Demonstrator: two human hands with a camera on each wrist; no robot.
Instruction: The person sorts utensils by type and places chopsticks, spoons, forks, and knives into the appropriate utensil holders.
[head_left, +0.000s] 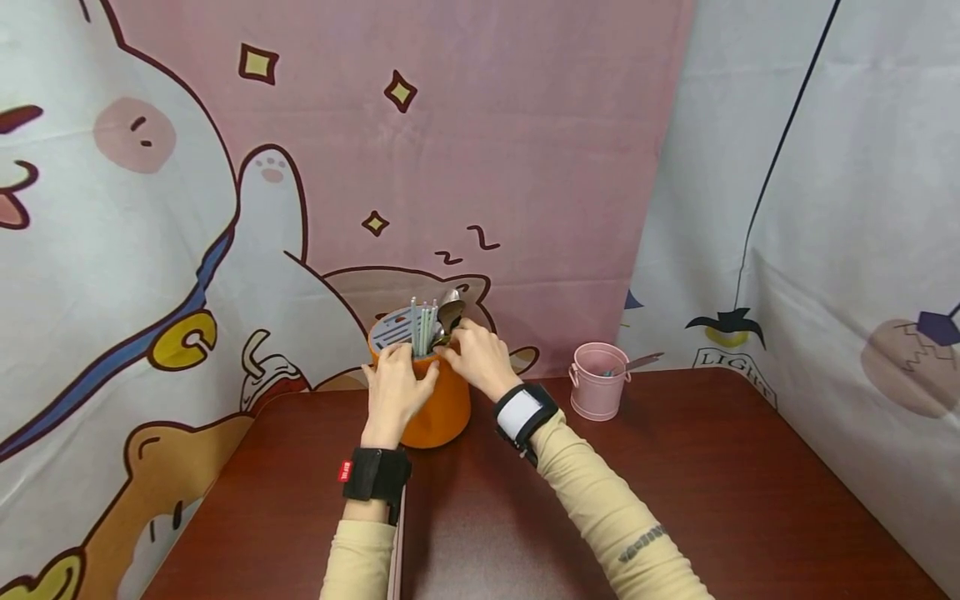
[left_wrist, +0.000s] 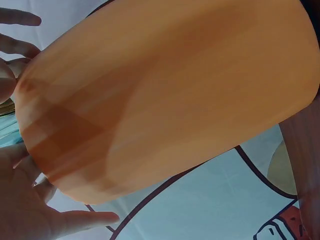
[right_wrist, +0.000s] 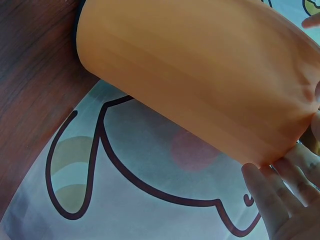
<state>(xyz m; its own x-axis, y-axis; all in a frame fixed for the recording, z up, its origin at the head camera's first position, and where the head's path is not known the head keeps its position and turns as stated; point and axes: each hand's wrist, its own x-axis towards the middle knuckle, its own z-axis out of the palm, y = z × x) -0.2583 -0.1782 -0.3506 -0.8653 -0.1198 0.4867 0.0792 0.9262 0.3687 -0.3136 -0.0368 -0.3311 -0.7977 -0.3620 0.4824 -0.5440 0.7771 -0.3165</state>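
Note:
An orange utensil holder (head_left: 437, 417) with a grey slotted lid (head_left: 393, 327) stands on the table. Several pale green chopsticks (head_left: 423, 329) rise upright from it, with spoons (head_left: 451, 312) beside them, bowls up. My right hand (head_left: 482, 354) is at the right of the rim, pinching a spoon low among these; the exact contact is partly hidden. My left hand (head_left: 393, 387) rests its fingers at the front left of the rim beside the chopsticks, its thumb (left_wrist: 92, 218) straight and spread. In the right wrist view the right fingers (right_wrist: 300, 165) meet the holder's rim.
A small pink bucket (head_left: 597, 392) stands to the right near the back edge, with a handle (head_left: 643, 361) leaning out of it. The brown table (head_left: 675, 483) reaches back to a cartoon-printed cloth (head_left: 555, 167). A pale strip (head_left: 397, 542) lies beside the left forearm.

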